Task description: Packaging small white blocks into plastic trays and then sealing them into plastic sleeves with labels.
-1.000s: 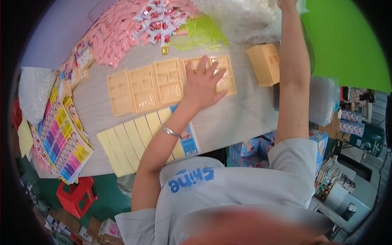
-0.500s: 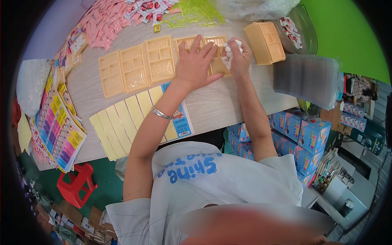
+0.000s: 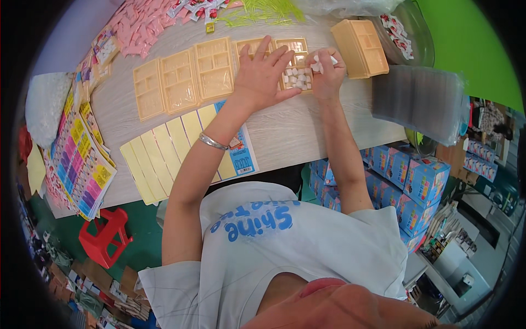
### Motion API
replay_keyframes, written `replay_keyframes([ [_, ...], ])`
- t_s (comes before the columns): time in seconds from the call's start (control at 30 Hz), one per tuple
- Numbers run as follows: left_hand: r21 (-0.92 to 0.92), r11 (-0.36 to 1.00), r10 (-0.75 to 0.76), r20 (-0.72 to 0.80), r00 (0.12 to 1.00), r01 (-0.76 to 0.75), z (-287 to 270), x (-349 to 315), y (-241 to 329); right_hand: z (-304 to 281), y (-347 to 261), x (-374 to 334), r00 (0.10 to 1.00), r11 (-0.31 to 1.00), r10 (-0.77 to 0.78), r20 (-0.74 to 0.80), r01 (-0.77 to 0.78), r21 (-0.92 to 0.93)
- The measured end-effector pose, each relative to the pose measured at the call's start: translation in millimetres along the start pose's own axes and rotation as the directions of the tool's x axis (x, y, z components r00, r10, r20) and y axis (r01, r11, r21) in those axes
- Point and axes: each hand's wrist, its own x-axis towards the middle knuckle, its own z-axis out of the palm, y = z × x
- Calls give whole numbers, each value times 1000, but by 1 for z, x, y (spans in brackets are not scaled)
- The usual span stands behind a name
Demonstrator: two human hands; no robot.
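Note:
Several peach plastic compartment trays (image 3: 217, 57) stand in a row across the table. My left hand (image 3: 257, 77) lies spread with its fingers apart over the fourth tray and the left edge of the last one. In the near compartment of that last tray (image 3: 298, 45) sit many small white chunks (image 3: 297, 80). Just right of this compartment is my right hand (image 3: 329, 74), its fingers closed around more white chunks (image 3: 319, 64) that stick out between thumb and fingers. My left palm hides part of the fourth tray.
Yellow-striped card sheets (image 3: 181, 143) lie nearer me. A stack of peach trays (image 3: 357, 50), clear plastic covers (image 3: 413, 101) and a bowl of sachets (image 3: 419, 41) stand to the right. Pink packets (image 3: 145, 24) and green strips (image 3: 263, 11) are piled behind. Printed sheets (image 3: 82, 164) lie left.
White chunks now lie in the last tray's near compartment, which showed mostly bare before. My right hand has shifted slightly right and toward me, still holding chunks. My left hand stays spread over the trays.

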Motion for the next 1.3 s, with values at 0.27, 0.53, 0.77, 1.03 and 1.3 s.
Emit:
replay_keyframes([
  [0.27, -160, 981, 66, -248, 967, -108, -5, -14, 17, 28, -22, -6, 988, 986, 108, -114, -92, 138],
  [0.53, -242, 970, -38, -298, 954, -37, -9, -13, 37, 6, -12, -8, 997, 996, -71, 13, 72, -43],
  [0.77, -187, 979, 31, -251, 967, -80, -1, -19, 42, 3, -34, -6, 990, 969, 122, -72, -103, 224],
  [1.03, -117, 991, 38, -248, 968, -69, 15, -28, 47, 17, -14, -18, 997, 995, 47, -67, -52, -85],
  [1.3, -183, 981, 14, -271, 962, -66, 7, -29, 49, 8, -9, -13, 1000, 996, -9, -13, 8, -83],
])
